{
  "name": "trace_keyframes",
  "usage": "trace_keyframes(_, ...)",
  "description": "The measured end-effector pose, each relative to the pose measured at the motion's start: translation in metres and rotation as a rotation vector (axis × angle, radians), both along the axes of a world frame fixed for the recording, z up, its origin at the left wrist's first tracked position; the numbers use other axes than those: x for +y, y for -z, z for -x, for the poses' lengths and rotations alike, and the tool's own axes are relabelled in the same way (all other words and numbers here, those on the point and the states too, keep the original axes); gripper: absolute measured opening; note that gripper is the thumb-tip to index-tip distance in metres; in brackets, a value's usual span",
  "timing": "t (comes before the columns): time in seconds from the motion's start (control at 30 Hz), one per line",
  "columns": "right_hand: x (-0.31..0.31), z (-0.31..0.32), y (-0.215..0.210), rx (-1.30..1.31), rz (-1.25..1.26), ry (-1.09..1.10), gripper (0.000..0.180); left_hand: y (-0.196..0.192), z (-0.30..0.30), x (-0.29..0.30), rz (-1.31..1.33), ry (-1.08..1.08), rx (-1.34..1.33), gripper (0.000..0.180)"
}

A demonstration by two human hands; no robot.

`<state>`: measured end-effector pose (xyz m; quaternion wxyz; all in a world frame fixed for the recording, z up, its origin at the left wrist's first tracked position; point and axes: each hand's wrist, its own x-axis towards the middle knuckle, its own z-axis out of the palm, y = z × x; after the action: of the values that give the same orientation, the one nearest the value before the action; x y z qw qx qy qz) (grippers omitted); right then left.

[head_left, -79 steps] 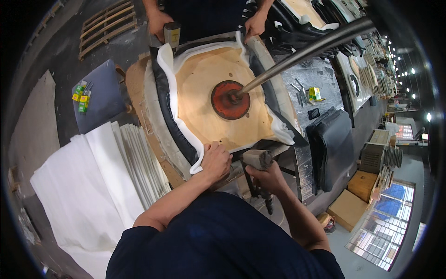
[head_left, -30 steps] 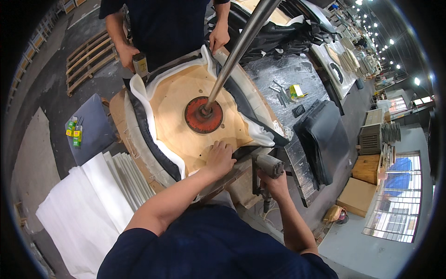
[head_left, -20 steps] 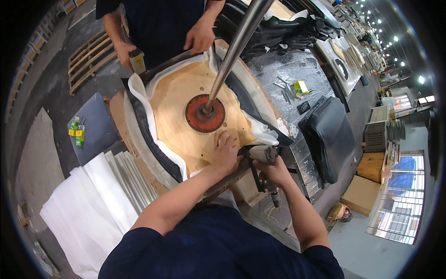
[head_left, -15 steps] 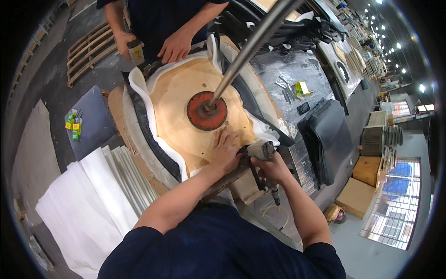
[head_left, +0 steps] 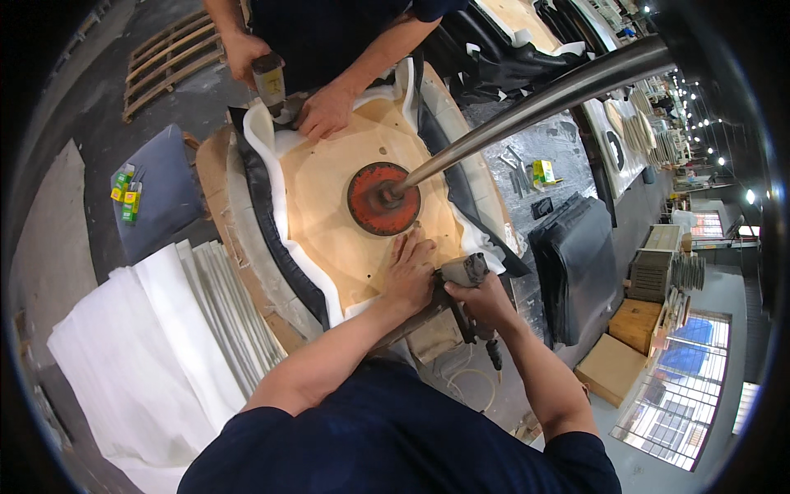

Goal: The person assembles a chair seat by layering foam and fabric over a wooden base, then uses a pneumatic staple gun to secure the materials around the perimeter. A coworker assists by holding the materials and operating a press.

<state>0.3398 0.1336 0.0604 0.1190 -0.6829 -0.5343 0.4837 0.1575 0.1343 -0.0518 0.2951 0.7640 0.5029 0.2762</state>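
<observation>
A light plywood panel [head_left: 317,198] lies in front of me, bordered by white padding [head_left: 284,222] and a black cover [head_left: 262,185]. On its near edge rests my left hand [head_left: 407,276], fingers stretched over the wood, thumb side hidden. My right hand [head_left: 484,300] grips a staple gun [head_left: 467,270], its nose at the panel's near right edge, close to my left hand. A round red pad [head_left: 370,200] on a metal rod [head_left: 494,132] sits on the panel's middle. Across from me, a co-worker's hand [head_left: 327,114] touches the far edge; their other hand [head_left: 245,56] holds another staple gun [head_left: 270,81].
White sheets [head_left: 123,346] are stacked at left, beside a grey board with small green-yellow boxes [head_left: 130,202]. To the right, dark folded sheets [head_left: 573,263] lie on a table near a yellow box [head_left: 543,171]. A hose [head_left: 465,372] hangs below my staple gun.
The view has shifted, and the rod appears more slanted to the right. The co-worker's staple gun has come down to the panel's far left edge. My hands stay at the near edge.
</observation>
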Motion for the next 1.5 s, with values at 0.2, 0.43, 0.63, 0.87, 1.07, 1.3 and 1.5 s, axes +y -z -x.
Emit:
trace_keyframes(0.2, 0.006, -0.004, -0.012, 0.093, 0.173, 0.106, 0.035, -0.004, 0.017, -0.014, -0.008, 0.009, 0.082, 0.030)
trace_keyframes(0.43, -0.005, 0.004, -0.019, 0.161, 0.198, 0.072, 0.037, -0.001, 0.010, -0.016, 0.014, -0.090, 0.007, 0.016)
trace_keyframes(0.63, -0.003, 0.010, -0.006, 0.028, 0.070, -0.026, 0.032, 0.000, 0.011, -0.017, 0.017, -0.081, -0.008, 0.018)
trace_keyframes(0.87, -0.004, 0.011, -0.011, 0.077, 0.087, 0.010, 0.030, -0.008, 0.028, -0.028, 0.044, -0.048, 0.071, 0.024)
trace_keyframes(1.07, -0.016, 0.023, -0.021, 0.149, 0.184, 0.094, 0.030, 0.001, 0.023, -0.026, 0.031, -0.108, 0.019, 0.021)
trace_keyframes(1.3, -0.005, 0.026, -0.010, -0.003, 0.195, 0.046, 0.027, 0.001, 0.024, -0.028, 0.043, -0.090, 0.035, 0.023)
trace_keyframes(1.5, -0.014, 0.025, -0.008, 0.052, 0.091, 0.016, 0.026, 0.002, 0.034, -0.032, 0.020, -0.087, 0.062, 0.024)
